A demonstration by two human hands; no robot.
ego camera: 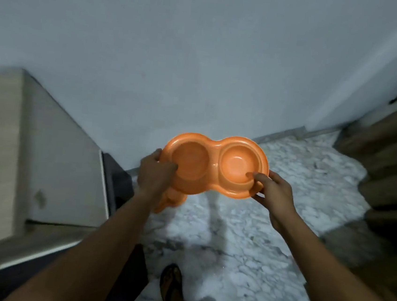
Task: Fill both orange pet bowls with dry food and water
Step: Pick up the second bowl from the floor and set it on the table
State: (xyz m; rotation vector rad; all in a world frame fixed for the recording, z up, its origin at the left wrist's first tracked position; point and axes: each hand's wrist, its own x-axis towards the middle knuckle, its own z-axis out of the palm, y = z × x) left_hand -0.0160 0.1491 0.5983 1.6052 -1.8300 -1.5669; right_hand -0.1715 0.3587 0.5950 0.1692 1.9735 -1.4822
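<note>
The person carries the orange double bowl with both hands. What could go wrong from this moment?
1. Only thumbs and fingertips of the left hand and right hand pinch the rim of the orange double bowl, so it might slip or tilt.
2. A second orange bowl seems to hang beneath the left hand, mostly hidden; it could drop.
3. The person is in a sandal on the marble floor; any spilled water could make it slippery.

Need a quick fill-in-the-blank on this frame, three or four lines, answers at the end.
1. The double pet bowl is held by ____ hands.
2. Both of its cups are ____.
3. The left hand has its grip on the rim of the ____ cup; the right hand holds the other.
4. A second orange bowl shows partly ____ the left hand.

Answers: two; empty; larger; below
</note>
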